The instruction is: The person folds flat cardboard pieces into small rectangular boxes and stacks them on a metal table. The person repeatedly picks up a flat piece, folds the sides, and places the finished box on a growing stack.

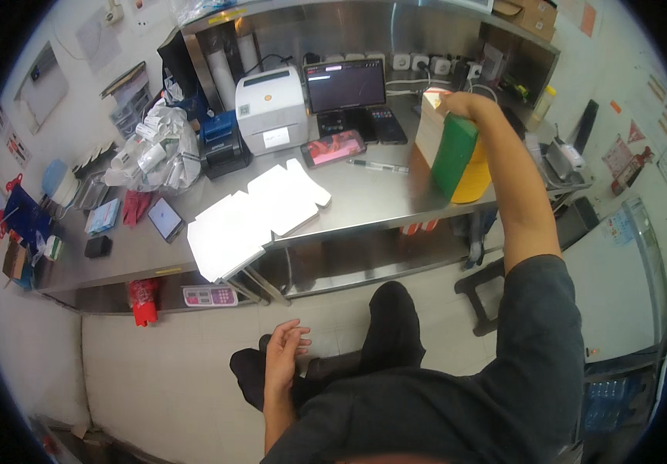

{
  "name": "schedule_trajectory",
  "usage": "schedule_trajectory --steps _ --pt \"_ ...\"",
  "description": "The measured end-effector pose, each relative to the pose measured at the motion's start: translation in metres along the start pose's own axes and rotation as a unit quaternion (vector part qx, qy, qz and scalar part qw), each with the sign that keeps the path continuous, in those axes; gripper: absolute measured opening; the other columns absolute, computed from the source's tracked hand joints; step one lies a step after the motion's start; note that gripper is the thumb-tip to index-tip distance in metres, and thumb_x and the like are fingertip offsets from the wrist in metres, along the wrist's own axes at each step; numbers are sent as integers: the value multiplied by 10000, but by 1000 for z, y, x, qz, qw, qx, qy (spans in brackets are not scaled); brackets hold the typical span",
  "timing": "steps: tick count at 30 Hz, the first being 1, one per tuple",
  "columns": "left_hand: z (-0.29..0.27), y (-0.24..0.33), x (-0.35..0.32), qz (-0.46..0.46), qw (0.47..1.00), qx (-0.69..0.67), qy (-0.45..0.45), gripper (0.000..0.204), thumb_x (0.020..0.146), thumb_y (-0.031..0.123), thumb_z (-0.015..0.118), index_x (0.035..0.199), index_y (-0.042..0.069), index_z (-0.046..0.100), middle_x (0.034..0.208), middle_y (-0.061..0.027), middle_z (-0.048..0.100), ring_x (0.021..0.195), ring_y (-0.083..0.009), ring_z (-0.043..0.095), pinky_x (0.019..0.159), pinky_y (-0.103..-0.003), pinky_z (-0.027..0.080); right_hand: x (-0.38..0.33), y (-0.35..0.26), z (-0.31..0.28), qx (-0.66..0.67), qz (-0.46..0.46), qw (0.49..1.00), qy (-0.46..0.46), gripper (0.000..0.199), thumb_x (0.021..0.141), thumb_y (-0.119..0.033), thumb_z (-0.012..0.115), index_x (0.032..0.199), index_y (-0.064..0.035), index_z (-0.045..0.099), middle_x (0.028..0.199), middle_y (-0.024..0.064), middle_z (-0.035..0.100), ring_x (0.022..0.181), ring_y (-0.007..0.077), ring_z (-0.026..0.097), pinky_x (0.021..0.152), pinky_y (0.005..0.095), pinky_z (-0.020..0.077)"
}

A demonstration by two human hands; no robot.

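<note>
At the back right of the steel bench, my right hand (pixel 459 105) is closed over the top of an upright box (pixel 455 155) with green, yellow and pale sides. Its fingers bend down at the upper edge, and their tips are partly hidden. My left hand (pixel 285 352) hangs above my lap, away from the bench. Nothing is in it, and its fingers are loosely curled and apart. White flat-cut cardboard (pixel 256 213) lies across the front edge of the bench, untouched by either hand. A pen (pixel 378 165) lies between the cardboard and the box.
Behind the cardboard stand a white label printer (pixel 272 108) and a tablet (pixel 346 87). Phones (pixel 334 148) lie in front of them. A clear bag of rolls (pixel 165 151) sits left, beside a dark device (pixel 224 143). Under the bench is a scale (pixel 210 296); a stool (pixel 482 294) stands right.
</note>
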State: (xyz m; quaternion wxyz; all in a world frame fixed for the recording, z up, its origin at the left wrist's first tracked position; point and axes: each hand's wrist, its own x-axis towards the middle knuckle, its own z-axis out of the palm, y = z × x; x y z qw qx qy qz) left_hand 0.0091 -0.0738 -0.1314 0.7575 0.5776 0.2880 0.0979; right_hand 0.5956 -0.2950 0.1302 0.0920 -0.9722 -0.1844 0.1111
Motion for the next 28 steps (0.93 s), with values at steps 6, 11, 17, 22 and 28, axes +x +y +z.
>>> schedule_trajectory --steps 6,11,17,22,28 --pt "-10 -11 -13 24 1000 -5 14 329 1096 232 577 1359 34 600 1196 -114 724 980 -181 694 836 -302 541 -9 -23 -27 -219 -48 973 -51 591 929 -400 704 1413 -65 651 1436 226 647 1333 362 620 1069 499 500" --pt "-16 -16 -20 0 998 0 65 316 1090 206 573 1350 29 602 1187 -112 730 967 -177 690 836 -304 529 15 -13 6 -100 -36 994 -16 815 961 -774 514 1455 -140 646 1503 199 606 1347 373 606 1140 487 432" --pt "-21 -14 -21 25 996 -18 78 311 1087 209 584 1343 34 607 1191 -107 735 963 -174 692 830 -306 528 15 -16 -1 -99 -25 992 -74 848 953 -801 491 1463 -141 640 1499 194 610 1391 376 574 1149 487 424" --pt "-24 -16 -23 26 997 -19 67 303 1091 215 584 1336 37 612 1190 -102 736 962 -174 698 827 -302 540 -18 -36 -3 -154 32 984 89 764 971 -690 563 1431 -87 656 1489 194 620 1385 386 584 1144 496 447" --pt "-29 -21 -25 28 997 -19 68 298 1103 218 571 1334 35 614 1190 -107 736 960 -185 704 833 -296 552 18 -17 -28 -184 -33 982 32 719 942 -586 673 1450 -78 643 1420 214 664 1325 388 637 1115 544 486"
